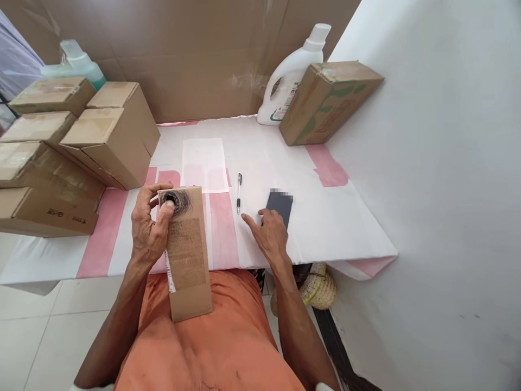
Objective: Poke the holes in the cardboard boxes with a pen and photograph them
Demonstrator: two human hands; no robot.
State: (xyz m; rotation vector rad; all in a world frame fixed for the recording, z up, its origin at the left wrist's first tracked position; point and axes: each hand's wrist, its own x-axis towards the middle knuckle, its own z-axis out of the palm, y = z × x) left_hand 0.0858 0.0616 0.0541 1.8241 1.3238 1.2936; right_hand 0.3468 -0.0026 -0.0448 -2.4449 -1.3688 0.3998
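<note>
Left hand (pixel 148 231) gripped a flat cardboard parcel (pixel 188 255) along its left edge, with the thumb pressed onto a black scribbled patch near the parcel's top end. That parcel stood tilted, its upper end over the front of the table (pixel 285 163) and its lower end resting against the person's orange shirt (pixel 211 347). Right hand (pixel 269 234) lay open and palm down on the white and pink covering, fingers spread, holding nothing, its fingertips touching the near end of a dark phone (pixel 280 206) (part of its top edge was blurred). A pen (pixel 239 193) lay just left of the phone, between the two hands. Stacked cardboard boxes (pixel 69 146) filled the table's left side, with a green bottle (pixel 77 62) behind them. At the far right, a white detergent jug (pixel 291 76) stood against the cardboard backing, and a brown box (pixel 328 100) leaned beside it. A woven basket (pixel 319 288) sat on the floor below the table edge.
</note>
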